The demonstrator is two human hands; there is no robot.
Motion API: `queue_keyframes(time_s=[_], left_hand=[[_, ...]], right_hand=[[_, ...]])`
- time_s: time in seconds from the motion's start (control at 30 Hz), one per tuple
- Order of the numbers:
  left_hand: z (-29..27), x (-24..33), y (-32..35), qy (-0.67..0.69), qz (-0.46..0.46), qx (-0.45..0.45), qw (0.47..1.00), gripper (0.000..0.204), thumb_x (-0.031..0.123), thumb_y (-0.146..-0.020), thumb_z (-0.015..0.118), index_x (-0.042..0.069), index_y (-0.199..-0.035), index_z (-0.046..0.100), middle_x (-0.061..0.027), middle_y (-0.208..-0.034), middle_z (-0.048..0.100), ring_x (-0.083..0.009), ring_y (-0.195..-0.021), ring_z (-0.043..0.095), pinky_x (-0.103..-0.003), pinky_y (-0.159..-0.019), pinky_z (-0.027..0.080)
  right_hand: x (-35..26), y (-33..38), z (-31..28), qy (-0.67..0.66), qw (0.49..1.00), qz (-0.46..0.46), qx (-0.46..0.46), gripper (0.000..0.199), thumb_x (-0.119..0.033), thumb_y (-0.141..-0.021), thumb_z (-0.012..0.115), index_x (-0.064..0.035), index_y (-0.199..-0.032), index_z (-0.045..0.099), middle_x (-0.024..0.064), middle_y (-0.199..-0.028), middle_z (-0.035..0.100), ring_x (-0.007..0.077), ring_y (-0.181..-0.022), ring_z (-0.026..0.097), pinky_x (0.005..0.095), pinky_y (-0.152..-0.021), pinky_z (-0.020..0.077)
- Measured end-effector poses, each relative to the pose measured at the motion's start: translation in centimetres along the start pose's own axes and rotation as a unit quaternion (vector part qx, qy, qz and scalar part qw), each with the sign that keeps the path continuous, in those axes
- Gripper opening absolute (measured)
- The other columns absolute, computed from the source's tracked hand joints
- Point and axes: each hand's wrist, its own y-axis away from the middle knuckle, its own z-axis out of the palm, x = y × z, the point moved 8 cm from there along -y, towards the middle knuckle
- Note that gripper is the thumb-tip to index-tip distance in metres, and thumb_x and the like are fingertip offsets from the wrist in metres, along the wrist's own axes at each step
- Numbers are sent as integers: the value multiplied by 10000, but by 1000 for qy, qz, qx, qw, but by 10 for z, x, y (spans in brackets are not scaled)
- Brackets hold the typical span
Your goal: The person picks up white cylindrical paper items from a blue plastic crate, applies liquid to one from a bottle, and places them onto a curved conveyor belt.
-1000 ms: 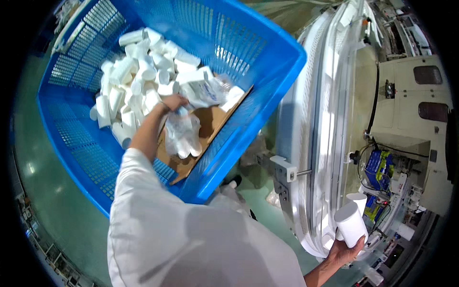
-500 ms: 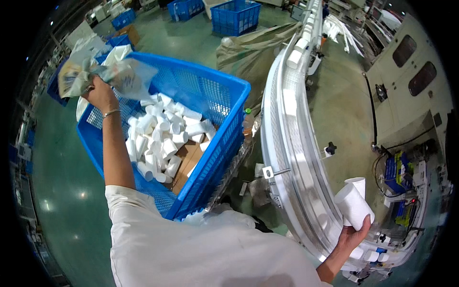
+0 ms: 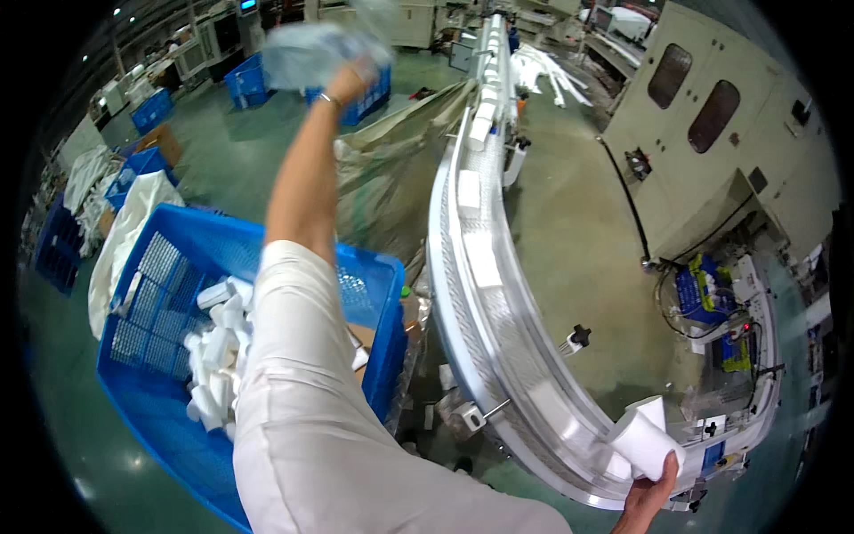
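Note:
My left hand (image 3: 350,82) is raised at the end of my outstretched arm, closed on a translucent plastic bag (image 3: 302,55) that is smeared by motion. At the lower right, my right hand (image 3: 654,491) grips a white roll (image 3: 639,443), tilted over the near part of the curved conveyor (image 3: 445,294). A second white piece (image 3: 650,409) shows behind that roll; whether my fingers hold it too is hidden. Below my left arm stands a blue plastic crate (image 3: 133,356) with many white rolls (image 3: 218,351) heaped inside, partly covered by my sleeve.
White rolls (image 3: 469,190) ride spaced along the conveyor, which runs far ahead. A beige machine cabinet (image 3: 712,98) stands on the right, with cables and a blue-yellow unit (image 3: 707,289) below. A draped sheet (image 3: 391,178) hangs between crate and conveyor. Other blue crates (image 3: 245,82) stand farther off.
My left hand has swung the bag from above the crate's left side forward and to the right. The view has turned right. My right hand still grips the roll.

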Motion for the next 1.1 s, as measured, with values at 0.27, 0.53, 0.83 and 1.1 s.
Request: queue_keyframes(time_s=[0.27, 0.53, 0.83, 1.1], left_hand=[[156, -65, 91, 336, -65, 25, 939, 354, 98, -751, 533, -11, -1088, 532, -129, -1031, 581, -206, -952, 548, -274, -811, 420], [9, -166, 282, 328, -234, 220, 888, 221, 64, -773, 515, -6, -976, 568, -49, -858, 580, -95, -712, 522, -210, -623, 433], [50, -186, 478, 242, -422, -64, 872, 326, 186, -762, 590, 26, -1042, 542, -52, -824, 571, -124, -691, 544, -242, -592, 459], [241, -195, 700, 39, -364, -439, 820, 823, 296, -533, 755, 63, -1231, 389, -177, -1133, 513, -291, -976, 540, -348, -878, 387]], right_hand=[[-3, 19, 0, 21, 1000, -15, -2, 530, -290, -758, 579, 2, -1165, 407, 118, -1113, 498, 254, -1037, 485, 398, -888, 389], [15, 15, 57, -3, 998, 52, -46, 570, -296, -757, 579, 19, -1186, 374, 152, -1122, 485, 267, -1036, 487, 391, -891, 384], [19, 4, 64, 15, 994, 55, -95, 524, -324, -776, 568, 8, -1154, 423, 132, -1132, 499, 276, -1027, 497, 408, -874, 402], [18, 22, 94, 65, 987, 49, -139, 529, -324, -771, 569, 4, -1160, 425, 129, -1141, 496, 265, -1036, 493, 412, -882, 390]])
